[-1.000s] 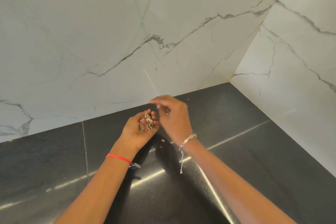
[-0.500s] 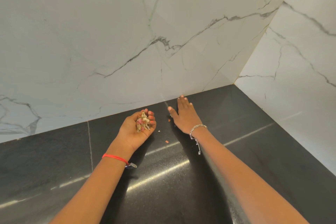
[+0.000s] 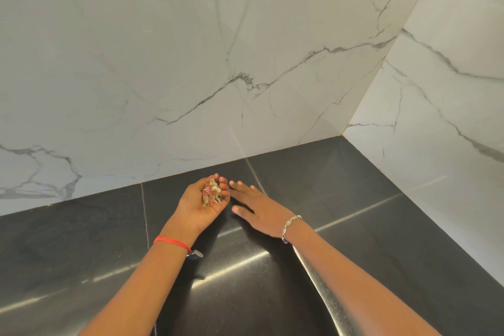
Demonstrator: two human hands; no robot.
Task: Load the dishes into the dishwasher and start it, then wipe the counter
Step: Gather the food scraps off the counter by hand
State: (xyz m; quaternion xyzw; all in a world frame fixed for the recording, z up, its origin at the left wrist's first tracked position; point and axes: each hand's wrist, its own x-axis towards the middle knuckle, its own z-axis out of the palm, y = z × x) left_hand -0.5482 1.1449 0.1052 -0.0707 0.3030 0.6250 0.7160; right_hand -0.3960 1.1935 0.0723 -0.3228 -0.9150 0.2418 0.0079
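Observation:
My left hand (image 3: 201, 206) rests palm up on the black counter (image 3: 81, 240), cupped around a small pile of food scraps (image 3: 211, 194), pale and pink bits. Right beside it, my right hand (image 3: 259, 207) lies flat on the counter with its fingers spread, the fingertips almost touching my left hand's fingers. It holds nothing. A red string sits on my left wrist and a silver bracelet on my right. No dishes, dishwasher or cloth are in view.
White marble-look wall (image 3: 191, 63) rises right behind the counter. A second wall (image 3: 450, 117) closes the corner on the right. The glossy counter stretches left and toward me, with thin tile joints.
My right hand went from hovering over the scraps to flat on the counter, then swept left toward my left hand. The loose bits seen on the counter before are gone from sight.

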